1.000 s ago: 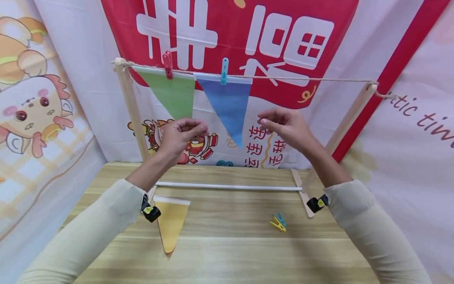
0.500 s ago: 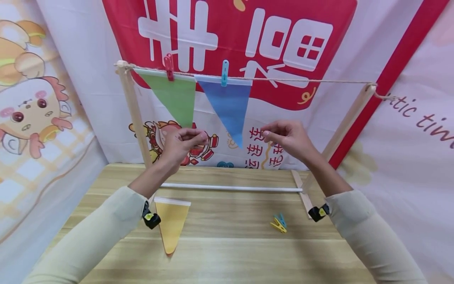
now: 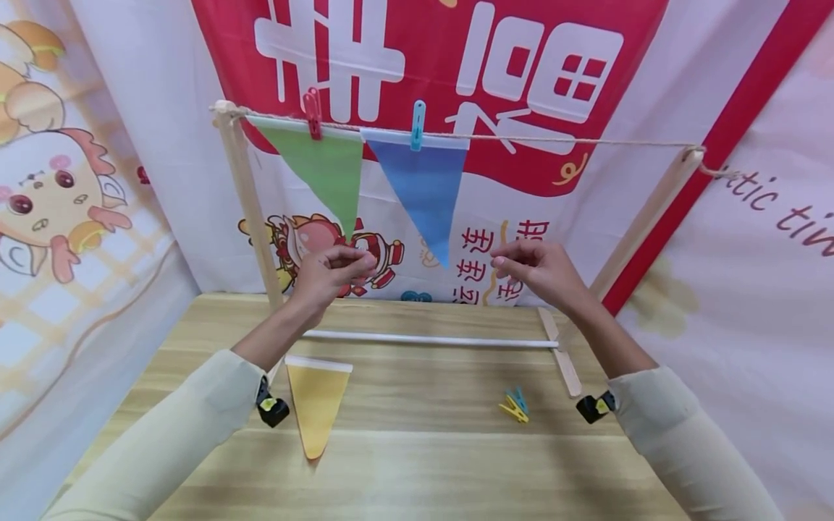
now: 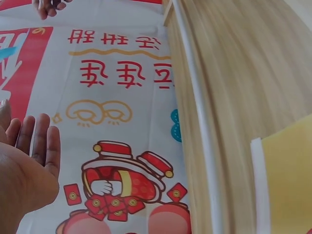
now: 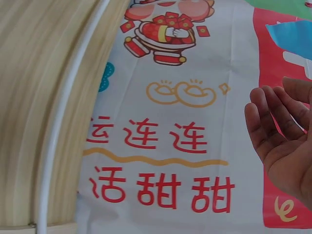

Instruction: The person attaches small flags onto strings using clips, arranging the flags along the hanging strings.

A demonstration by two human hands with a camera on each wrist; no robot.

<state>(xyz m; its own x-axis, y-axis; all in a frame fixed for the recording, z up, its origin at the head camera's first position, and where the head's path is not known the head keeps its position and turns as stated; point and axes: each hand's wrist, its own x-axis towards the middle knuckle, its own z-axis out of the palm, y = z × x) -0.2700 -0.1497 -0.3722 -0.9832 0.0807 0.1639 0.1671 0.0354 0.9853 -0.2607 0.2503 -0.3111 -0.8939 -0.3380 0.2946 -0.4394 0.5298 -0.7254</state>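
My left hand (image 3: 329,278) hovers below the green pennant (image 3: 322,163), fingers loosely bent and holding nothing. To the right of the blue pennant's (image 3: 423,181) tip is my right hand (image 3: 541,271), also bare, its fingers relaxed in the right wrist view. Both pennants hang side by side from a twine line (image 3: 554,139). A red clothespin (image 3: 313,116) clips the green one and a light blue clothespin (image 3: 418,126) the blue one. On the table lies a yellow pennant (image 3: 317,405) with a white top band. A yellow clothespin (image 3: 513,411) and a blue clothespin (image 3: 519,399) lie together at right.
Two wooden posts, a left post (image 3: 247,202) and a right post (image 3: 645,221), carry the twine. A white rod (image 3: 423,339) runs low between them above the wooden table (image 3: 417,470). Printed cloth (image 3: 215,217) hangs behind and at both sides.
Both hands have sunk a little below the line, the right one more than the left, with their fingers still loosely bent. The pennants and clothespins stay where they were.
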